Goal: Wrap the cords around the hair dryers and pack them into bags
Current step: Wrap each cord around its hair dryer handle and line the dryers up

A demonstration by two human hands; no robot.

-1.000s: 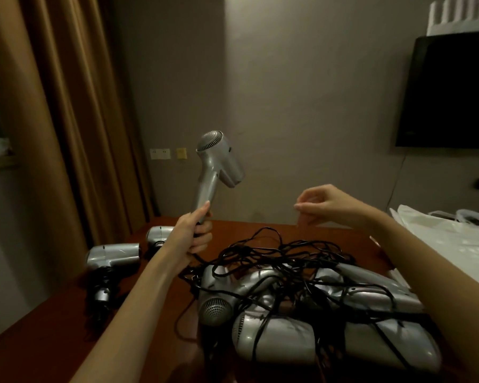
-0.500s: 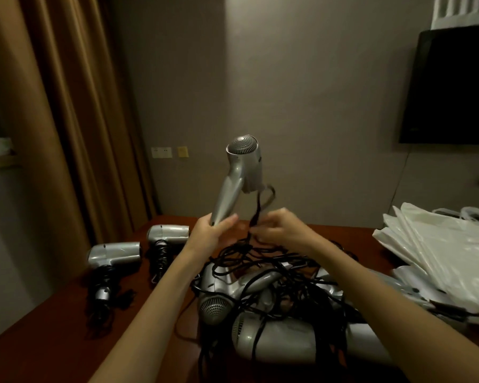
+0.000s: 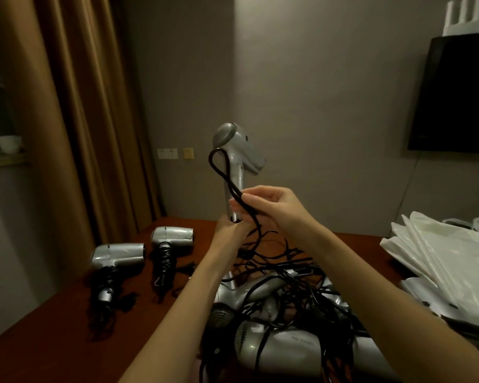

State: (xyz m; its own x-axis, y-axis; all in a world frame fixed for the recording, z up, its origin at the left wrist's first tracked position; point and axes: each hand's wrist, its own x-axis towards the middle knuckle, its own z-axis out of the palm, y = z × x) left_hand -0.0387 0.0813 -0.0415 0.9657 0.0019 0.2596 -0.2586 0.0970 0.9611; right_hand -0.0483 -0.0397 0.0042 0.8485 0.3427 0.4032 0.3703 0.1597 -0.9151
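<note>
Your left hand (image 3: 228, 230) grips the handle of a silver hair dryer (image 3: 237, 150), held upright above the table (image 3: 53, 327) with its nozzle pointing right. Your right hand (image 3: 271, 204) pinches that dryer's black cord (image 3: 219, 168) just beside the handle, and a loop of it stands up to the left of the dryer body. Below your hands the cord drops into the tangle, so you are at the start of this wrap as far as can be judged: no turns show on the handle yet.

Done so far, it seems: two wrapped dryers (image 3: 119, 255) lie on the left of the table, each with its cord bundled at the handle. Neither is in a bag.

Left to do: the pile of unwrapped dryers (image 3: 288, 352) lies near you in the middle, their cords knotted across one another; several are there, though the exact count is hard to tell in this light. The white plastic bags (image 3: 448, 261) sit stacked on the right of the table, and none looks filled. You appear to be early in the job, with most of the wrapping and all of the packing ahead.
</note>
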